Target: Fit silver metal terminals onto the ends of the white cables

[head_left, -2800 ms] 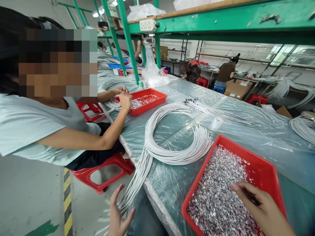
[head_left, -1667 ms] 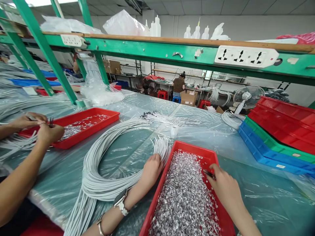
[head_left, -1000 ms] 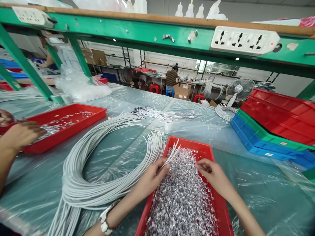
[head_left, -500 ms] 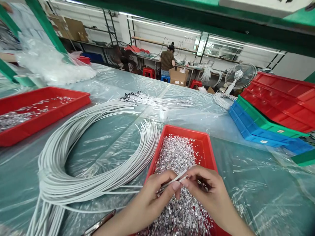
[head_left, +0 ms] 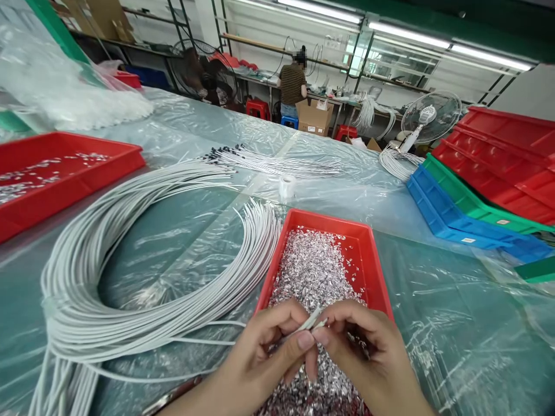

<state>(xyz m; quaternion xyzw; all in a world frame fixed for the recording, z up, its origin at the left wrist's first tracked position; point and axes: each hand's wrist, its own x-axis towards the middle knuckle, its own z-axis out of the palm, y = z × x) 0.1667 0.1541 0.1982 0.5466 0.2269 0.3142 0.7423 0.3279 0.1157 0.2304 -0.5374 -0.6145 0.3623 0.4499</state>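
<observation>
My left hand (head_left: 271, 352) pinches the ends of thin white cables (head_left: 310, 320) between thumb and fingers. Facing it, my right hand (head_left: 368, 352) is closed at the cable tips, thumb and forefinger pressed on one of them. Any small piece between those fingertips is hidden. Both hands are above a red tray (head_left: 378, 268) full of small shiny silver foil-like bits (head_left: 314, 266). Left of the tray lies a large coil of white cable (head_left: 160, 326); a few strands run from it towards my left hand and pass out of sight behind the wrist.
A metal tool (head_left: 171, 398) lies by my left forearm. Another red tray (head_left: 87, 176) is at the left. Behind are a white roll (head_left: 287, 188) and a bundle of black-tipped cables (head_left: 277, 162). Stacked bins (head_left: 485, 179) stand right. A person (head_left: 292, 84) is at a far bench.
The camera view has tilted and shifted slightly, so the background sits higher. My hands still meet at the cable ends, with the fingertips slightly shifted.
</observation>
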